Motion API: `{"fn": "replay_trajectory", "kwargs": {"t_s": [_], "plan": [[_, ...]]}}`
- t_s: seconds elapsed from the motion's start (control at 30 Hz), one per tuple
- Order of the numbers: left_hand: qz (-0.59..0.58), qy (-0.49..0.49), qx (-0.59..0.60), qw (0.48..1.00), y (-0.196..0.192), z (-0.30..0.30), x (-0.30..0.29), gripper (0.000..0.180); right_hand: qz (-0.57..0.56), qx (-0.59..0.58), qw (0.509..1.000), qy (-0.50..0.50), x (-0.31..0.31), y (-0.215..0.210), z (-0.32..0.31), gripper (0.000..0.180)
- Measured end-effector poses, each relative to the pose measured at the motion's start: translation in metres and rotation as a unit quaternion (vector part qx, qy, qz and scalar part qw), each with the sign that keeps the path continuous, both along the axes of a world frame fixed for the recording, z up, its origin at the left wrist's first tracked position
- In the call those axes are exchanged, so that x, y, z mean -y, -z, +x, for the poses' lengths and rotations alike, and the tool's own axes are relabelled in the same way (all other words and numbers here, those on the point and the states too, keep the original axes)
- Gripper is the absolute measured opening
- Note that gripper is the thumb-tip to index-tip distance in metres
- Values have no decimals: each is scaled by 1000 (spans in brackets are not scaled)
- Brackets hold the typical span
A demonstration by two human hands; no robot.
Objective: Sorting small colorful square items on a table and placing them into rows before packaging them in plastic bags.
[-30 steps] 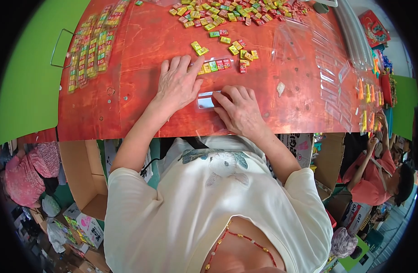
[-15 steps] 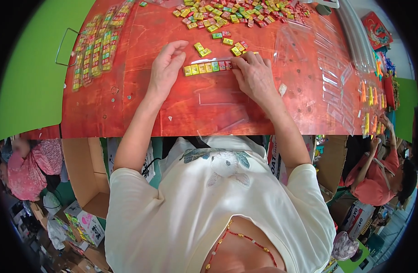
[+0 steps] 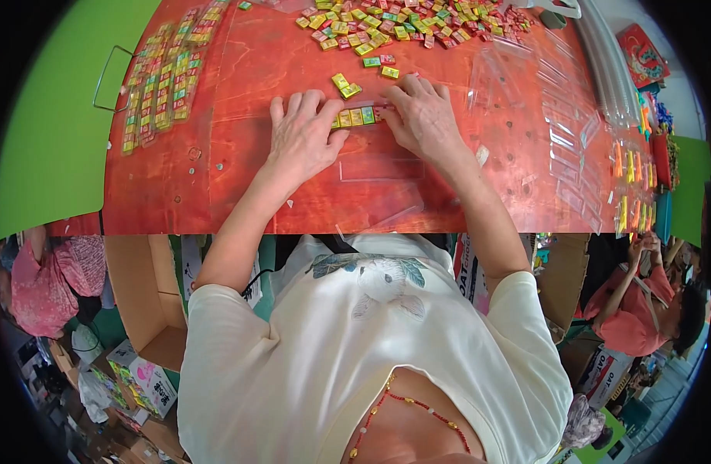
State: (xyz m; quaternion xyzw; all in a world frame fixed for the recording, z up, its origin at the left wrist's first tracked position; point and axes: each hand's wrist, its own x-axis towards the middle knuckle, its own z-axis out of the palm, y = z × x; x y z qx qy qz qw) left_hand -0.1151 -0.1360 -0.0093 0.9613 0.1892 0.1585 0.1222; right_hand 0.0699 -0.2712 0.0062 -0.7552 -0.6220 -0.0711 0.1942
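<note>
A straight row of small, flat boxes (image 3: pixel 356 117), mostly yellow with a green one and a reddish one, lies on the red table in front of me. My left hand (image 3: pixel 305 133) grips the row's left end, its thumb on the near side and fingers curled over the far side. At the other end my right hand (image 3: pixel 422 116) closes round the row, thumb and fingers hiding its last boxes. Beyond the row lie loose yellow boxes (image 3: pixel 344 83). Nearer to me is a clear plastic tray (image 3: pixel 380 171), flat on the table.
A heap of small coloured boxes (image 3: pixel 386 25) covers the far middle of the red table (image 3: pixel 239 178). Filled clear strips (image 3: pixel 166 81) lie at the left. Empty clear trays (image 3: pixel 568 143) and a long stack of nested clear plastic (image 3: pixel 606 62) lie right. Other people sit at both sides.
My left hand has come down from beside the row onto its left end. The row now shows fewer boxes between my hands. My right hand has shifted slightly left.
</note>
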Motion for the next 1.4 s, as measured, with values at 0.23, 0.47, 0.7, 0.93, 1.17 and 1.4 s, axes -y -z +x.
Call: {"fn": "replay_trajectory", "kwargs": {"t_s": [0.23,0.47,0.7,0.93,1.17,1.4], "plan": [[21,7,44,999,6,4,1,36,-46,-11,997,-61,-14,3,-16,42],[-33,-7,-10,999,-2,6,-1,36,-40,-15,997,-59,-17,9,-16,42],[-66,-6,-10,998,4,11,-8,31,-54,2,997,-47,-18,10,-20,39],[-85,3,38,996,-1,11,-1,32,-37,-5,998,-41,-18,10,-19,37],[4,37,122,992,9,16,6,15,-16,-10,999,-36,-14,10,-23,36],[-64,33,177,981,11,16,1,15,-8,-79,997,-26,-13,0,-12,38]]}}
